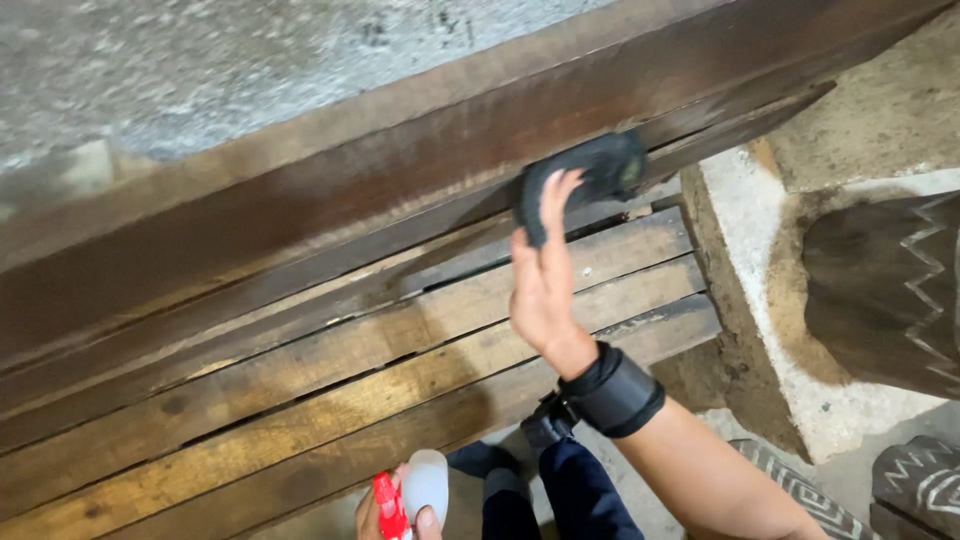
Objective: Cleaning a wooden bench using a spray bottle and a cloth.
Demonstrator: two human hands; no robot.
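My right hand (545, 280) presses a dark cloth (585, 175) against the back board of a wooden bench (300, 190), near the bench's right end. The fingers lie flat on the cloth. A black wrist strap (610, 395) sits on that arm. At the bottom edge my left hand (395, 520) holds a small white spray bottle (425, 485) with a red trigger (387, 505); only the fingertips show. The bench's seat slats (350, 390) run across the frame below the cloth.
A grey rough wall (200, 60) rises behind the bench. To the right stands a concrete block (770, 290) and a dark carved wooden piece (890, 290) with zigzag marks. My dark trouser legs (560, 495) show below.
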